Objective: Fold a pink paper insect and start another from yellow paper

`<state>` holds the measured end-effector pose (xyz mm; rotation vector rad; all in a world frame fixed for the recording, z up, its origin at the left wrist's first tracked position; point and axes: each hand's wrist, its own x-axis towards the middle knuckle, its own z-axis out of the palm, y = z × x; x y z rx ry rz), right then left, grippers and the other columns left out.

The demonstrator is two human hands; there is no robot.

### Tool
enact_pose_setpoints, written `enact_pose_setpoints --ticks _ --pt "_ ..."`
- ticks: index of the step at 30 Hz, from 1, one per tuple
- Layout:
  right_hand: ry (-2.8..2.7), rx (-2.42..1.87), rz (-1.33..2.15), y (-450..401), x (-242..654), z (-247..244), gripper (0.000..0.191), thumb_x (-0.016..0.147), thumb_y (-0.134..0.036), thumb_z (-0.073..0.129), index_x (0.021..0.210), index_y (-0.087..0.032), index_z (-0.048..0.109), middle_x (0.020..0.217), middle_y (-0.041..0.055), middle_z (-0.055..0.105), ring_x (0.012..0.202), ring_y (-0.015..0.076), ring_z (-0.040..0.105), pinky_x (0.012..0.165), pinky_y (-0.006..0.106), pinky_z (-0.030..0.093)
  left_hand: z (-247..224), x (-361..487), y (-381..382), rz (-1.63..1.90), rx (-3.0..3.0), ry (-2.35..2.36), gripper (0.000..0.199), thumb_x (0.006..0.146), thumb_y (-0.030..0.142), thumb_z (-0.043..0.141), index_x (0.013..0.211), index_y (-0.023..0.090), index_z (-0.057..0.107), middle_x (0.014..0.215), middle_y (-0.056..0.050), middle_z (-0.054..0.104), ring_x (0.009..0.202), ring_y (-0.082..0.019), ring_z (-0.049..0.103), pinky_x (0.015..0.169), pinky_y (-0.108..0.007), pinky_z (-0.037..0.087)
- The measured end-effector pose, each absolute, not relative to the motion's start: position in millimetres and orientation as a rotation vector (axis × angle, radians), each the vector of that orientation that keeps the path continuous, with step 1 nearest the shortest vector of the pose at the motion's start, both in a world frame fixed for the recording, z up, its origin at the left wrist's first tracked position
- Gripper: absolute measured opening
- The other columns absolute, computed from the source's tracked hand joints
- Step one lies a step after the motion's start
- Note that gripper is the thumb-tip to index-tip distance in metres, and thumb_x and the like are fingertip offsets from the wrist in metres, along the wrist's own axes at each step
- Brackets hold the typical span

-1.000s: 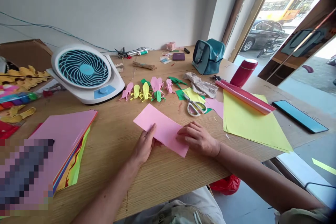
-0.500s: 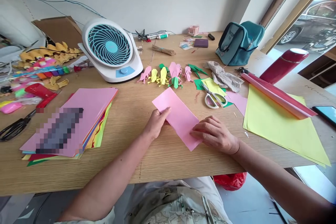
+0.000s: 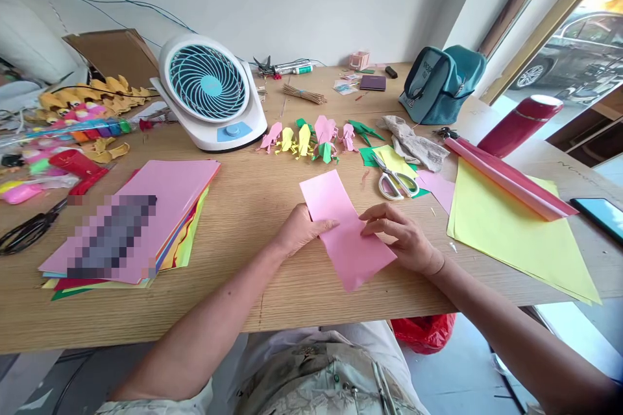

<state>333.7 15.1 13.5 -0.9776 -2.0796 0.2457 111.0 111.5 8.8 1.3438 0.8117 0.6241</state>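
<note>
A pink paper (image 3: 341, 211), creased across and spreading wider at its lower end, is held over the front middle of the wooden table. My left hand (image 3: 304, 230) grips its left edge, thumb on top and fingers hidden beneath. At its right edge, my right hand (image 3: 402, 233) has its fingers closed on the paper. Behind it stands a row of folded paper figures, including a pink one (image 3: 325, 130) and a yellow one (image 3: 304, 141). White-handled scissors (image 3: 396, 185) lie on paper scraps to the right.
On the left lie a stack of coloured paper (image 3: 170, 188), black-handled scissors (image 3: 32, 230) and a white fan (image 3: 209, 87). Yellow sheets (image 3: 520, 240), a pink roll (image 3: 511, 178), a red bottle (image 3: 520, 124), a phone (image 3: 598, 217) and a teal bag (image 3: 440, 84) are on the right.
The pink paper has turned more upright, and its lower part now spreads wider to the right. My left hand has moved right and slightly down; my right hand has shifted up along the edge.
</note>
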Motion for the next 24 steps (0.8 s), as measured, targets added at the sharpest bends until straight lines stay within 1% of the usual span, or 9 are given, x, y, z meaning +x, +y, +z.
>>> enact_pose_setpoints --ticks 3,7,8,10,12,13,16,20,24 --pt "-1.996 -0.992 0.462 15.1 330.4 13.5 0.009 0.092 -0.02 0.056 0.096 -0.02 0.065 0.107 0.0109 0.066 0.097 0.0206 0.064 0.083 0.035 0.052 7.8 113.3 107.1 0.561 1.397 0.786 0.053 0.061 0.039 0.085 0.104 0.011 0.071 0.108 -0.014 0.074 0.097 -0.028 0.068 0.083 -0.036 0.052" --pt "-1.8 -1.193 0.707 18.6 328.9 7.1 0.013 0.091 -0.031 0.061 0.087 -0.019 0.065 0.081 0.0038 0.068 0.073 0.0166 0.062 0.069 0.03 0.049 3.1 117.9 101.9 0.527 1.45 0.719 0.049 0.064 0.038 0.081 0.105 0.012 0.071 0.107 -0.011 0.074 0.097 -0.027 0.067 0.081 -0.033 0.052" --pt "-1.743 -1.255 0.751 20.0 329.2 4.8 0.017 0.089 -0.034 0.063 0.084 -0.019 0.065 0.076 0.0023 0.066 0.069 0.0156 0.06 0.066 0.029 0.047 2.0 119.1 100.5 0.521 1.464 0.718 0.044 0.065 0.035 0.08 0.102 0.013 0.072 0.102 -0.01 0.075 0.093 -0.025 0.068 0.077 -0.031 0.052" --pt "-1.627 -1.331 0.83 22.8 330.0 0.8 0.023 0.086 -0.04 0.066 0.079 -0.018 0.063 0.07 -0.0001 0.061 0.064 0.014 0.054 0.061 0.027 0.043 0.7 121.5 97.5 0.505 1.488 0.732 0.026 0.066 0.028 0.076 0.088 0.014 0.071 0.082 -0.005 0.073 0.073 -0.019 0.066 0.064 -0.027 0.05" --pt "-1.525 -1.341 0.908 25.4 330.6 -1.5 0.027 0.084 -0.044 0.068 0.076 -0.019 0.061 0.068 -0.0012 0.058 0.062 0.013 0.051 0.058 0.026 0.04 0.7 123.3 94.4 0.484 1.505 0.738 0.009 0.065 0.018 0.071 0.071 0.015 0.065 0.062 0.0 0.065 0.055 -0.014 0.057 0.053 -0.024 0.044" --pt "-1.49 -1.334 0.935 26.4 330.8 -1.7 0.028 0.083 -0.045 0.068 0.075 -0.019 0.06 0.067 -0.0016 0.057 0.062 0.0126 0.049 0.057 0.026 0.039 1.1 123.8 92.9 0.475 1.512 0.734 0.006 0.064 0.014 0.067 0.067 0.015 0.062 0.057 0.001 0.061 0.051 -0.012 0.053 0.05 -0.023 0.042" --pt "-1.474 -1.315 0.911 28.2 330.2 1.0 0.029 0.08 -0.044 0.072 0.072 -0.019 0.059 0.074 0.0 0.057 0.066 0.0131 0.049 0.058 0.026 0.039 3.7 124.1 89.3 0.453 1.556 0.741 0.01 0.062 0.007 0.06 0.065 0.016 0.059 0.055 0.002 0.058 0.049 -0.011 0.051 0.047 -0.022 0.042" --pt "-1.466 -1.235 0.927 28.4 326.8 7.1 0.032 0.074 -0.044 0.078 0.069 -0.018 0.059 0.096 0.0052 0.061 0.086 0.0174 0.056 0.066 0.026 0.044 7.8 123.4 86.0 0.387 1.551 0.723 0.014 0.063 0.004 0.057 0.069 0.016 0.06 0.055 0.003 0.057 0.047 -0.009 0.051 0.046 -0.02 0.042" --pt "-1.332 -1.163 1.223 27.4 323.8 7.3 0.036 0.07 -0.047 0.079 0.072 -0.019 0.057 0.072 -0.0011 0.057 0.065 0.0117 0.051 0.058 0.025 0.041 11.3 123.0 82.8 0.302 1.532 0.671 0.015 0.065 0.004 0.056 0.072 0.015 0.06 0.056 0.004 0.057 0.048 -0.008 0.049 0.045 -0.018 0.04"
